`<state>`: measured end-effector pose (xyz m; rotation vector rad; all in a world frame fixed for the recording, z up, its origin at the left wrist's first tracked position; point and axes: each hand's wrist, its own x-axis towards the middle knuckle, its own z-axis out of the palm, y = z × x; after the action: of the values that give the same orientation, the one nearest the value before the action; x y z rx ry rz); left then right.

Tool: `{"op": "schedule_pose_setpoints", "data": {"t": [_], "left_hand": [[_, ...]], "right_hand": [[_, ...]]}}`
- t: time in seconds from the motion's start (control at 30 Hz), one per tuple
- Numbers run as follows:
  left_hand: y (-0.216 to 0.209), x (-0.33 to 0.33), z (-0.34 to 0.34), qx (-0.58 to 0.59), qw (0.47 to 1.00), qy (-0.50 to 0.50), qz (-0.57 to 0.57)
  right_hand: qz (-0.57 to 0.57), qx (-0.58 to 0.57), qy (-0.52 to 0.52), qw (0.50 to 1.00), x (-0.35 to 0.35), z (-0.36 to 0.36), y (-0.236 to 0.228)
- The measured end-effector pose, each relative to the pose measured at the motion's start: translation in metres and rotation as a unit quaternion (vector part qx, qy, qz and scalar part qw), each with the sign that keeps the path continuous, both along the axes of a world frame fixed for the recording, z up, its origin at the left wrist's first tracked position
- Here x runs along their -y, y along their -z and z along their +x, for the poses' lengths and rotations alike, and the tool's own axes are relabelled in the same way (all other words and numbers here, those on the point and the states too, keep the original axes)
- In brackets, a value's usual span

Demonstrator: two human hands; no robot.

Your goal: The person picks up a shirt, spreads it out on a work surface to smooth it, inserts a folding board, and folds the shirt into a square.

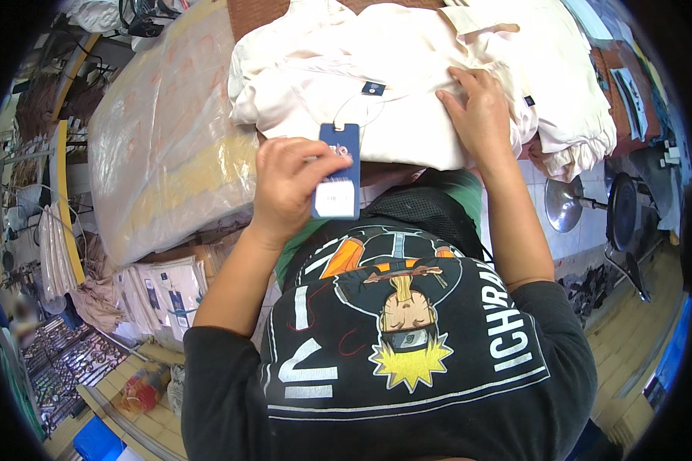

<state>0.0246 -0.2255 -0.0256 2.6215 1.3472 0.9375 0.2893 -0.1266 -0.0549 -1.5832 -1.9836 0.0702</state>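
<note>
Blue hang tag (338, 169) – smooth glossy card; cream garments (407, 84) – soft matt cloth.

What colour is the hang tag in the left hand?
Blue, with a white label at its lower end: hang tag, held by the left hand; head view.

A pile of cream garments (407, 84) fills the table from eleven to one o'clock, leaving no bare surface ahead of the right hand (480, 115), which lies flat on the cloth. At ten o'clock a large plastic-wrapped bundle (165, 146) walls off the left side, pressed close against the pile. The left hand (288, 188) holds a blue hang tag (338, 173) in the narrow gap between pile and chest, its string running up to the garments. Open floor lies at three o'clock, broken only by a metal stool (565, 203). At eight o'clock, stacked packets (165, 296) crowd the space below the bundle.
</note>
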Motion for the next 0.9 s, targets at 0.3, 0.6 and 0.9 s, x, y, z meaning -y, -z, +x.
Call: {"op": "schedule_pose_setpoints", "data": {"t": [0.3, 0.6, 0.9], "left_hand": [[-0.005, -0.054, -0.033, 0.029, 0.982, -0.178, 0.050], [-0.010, -0.093, -0.052, 0.147, 0.957, -0.202, -0.150], [-0.047, -0.125, -0.073, 0.329, 0.922, 0.016, -0.202]], "right_hand": [[-0.042, -0.034, 0.029, 0.998, -0.001, 0.006, -0.004], [-0.138, -0.100, 0.018, 0.985, 0.006, 0.019, -0.019], [0.021, -0.316, -0.143, 0.938, -0.009, 0.038, -0.079]]}}
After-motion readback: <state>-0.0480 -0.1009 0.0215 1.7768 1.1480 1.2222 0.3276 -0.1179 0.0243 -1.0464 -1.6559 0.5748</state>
